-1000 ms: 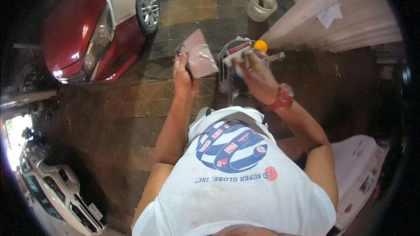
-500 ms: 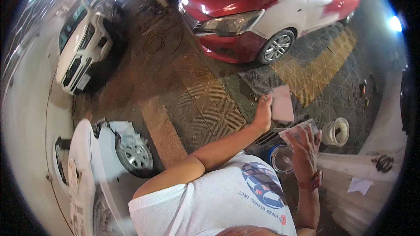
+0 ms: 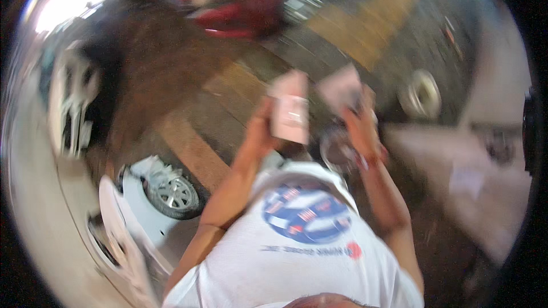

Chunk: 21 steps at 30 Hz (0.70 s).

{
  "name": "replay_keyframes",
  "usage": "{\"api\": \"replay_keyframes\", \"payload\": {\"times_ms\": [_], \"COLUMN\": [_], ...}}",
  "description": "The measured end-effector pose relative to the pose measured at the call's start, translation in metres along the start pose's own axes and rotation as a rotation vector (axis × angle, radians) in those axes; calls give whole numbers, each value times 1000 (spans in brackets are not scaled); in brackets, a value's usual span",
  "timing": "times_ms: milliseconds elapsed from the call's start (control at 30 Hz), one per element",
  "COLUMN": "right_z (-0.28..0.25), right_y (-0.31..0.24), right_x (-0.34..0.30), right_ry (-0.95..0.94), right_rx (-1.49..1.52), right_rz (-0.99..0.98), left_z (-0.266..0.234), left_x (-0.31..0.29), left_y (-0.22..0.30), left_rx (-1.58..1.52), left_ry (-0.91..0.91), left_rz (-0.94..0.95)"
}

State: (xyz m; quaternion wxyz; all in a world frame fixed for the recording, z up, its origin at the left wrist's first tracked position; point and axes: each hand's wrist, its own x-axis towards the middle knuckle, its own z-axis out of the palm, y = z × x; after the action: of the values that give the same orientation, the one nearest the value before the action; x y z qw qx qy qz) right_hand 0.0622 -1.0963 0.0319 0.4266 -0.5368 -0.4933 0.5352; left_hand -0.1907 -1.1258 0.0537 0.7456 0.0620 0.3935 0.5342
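Held up in front of my chest, a pink flat rectangular piece (image 3: 291, 115) is gripped along its left edge by my left hand (image 3: 260, 128). My right hand (image 3: 361, 128) is closed on a second flat piece (image 3: 338, 86), pinkish with a grey smear near the fingers. The two pieces are apart, facing up and tilted. Motion blur hides their material and the exact finger positions. Just below my right hand, a round open can (image 3: 337, 148) is partly covered by that hand.
A white bucket (image 3: 421, 96) stands on the floor to the right. Ahead is a red car (image 3: 245, 14) with pale patches; a white vehicle (image 3: 74, 100) is at far left. Near left, a pale car part (image 3: 134, 205) lies beside a wheel (image 3: 174, 194). A pale surface (image 3: 451, 165) extends at right.
The view has swung, so the cars and bucket sit higher and further left. Both hands, still holding their flat pieces, have come up in front of my chest. My right hand's piece is now raised.
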Motion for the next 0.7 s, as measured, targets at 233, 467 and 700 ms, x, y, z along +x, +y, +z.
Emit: {"api": "replay_keyframes", "payload": {"times_ms": [233, 467, 700], "right_z": [86, -43, -116], "right_y": [33, 150, 302], "right_x": [-1, 86, 129], "right_ry": [-77, -37, -504], "right_rx": [685, -95, -1194], "right_rz": [358, 136, 130], "left_z": [-37, -69, -96], "left_x": [-7, -26, -46], "left_y": [-23, -19, -9], "left_rx": [182, 152, 202], "left_ry": [14, 452, 603], "left_rz": [-47, 210, 222]}}
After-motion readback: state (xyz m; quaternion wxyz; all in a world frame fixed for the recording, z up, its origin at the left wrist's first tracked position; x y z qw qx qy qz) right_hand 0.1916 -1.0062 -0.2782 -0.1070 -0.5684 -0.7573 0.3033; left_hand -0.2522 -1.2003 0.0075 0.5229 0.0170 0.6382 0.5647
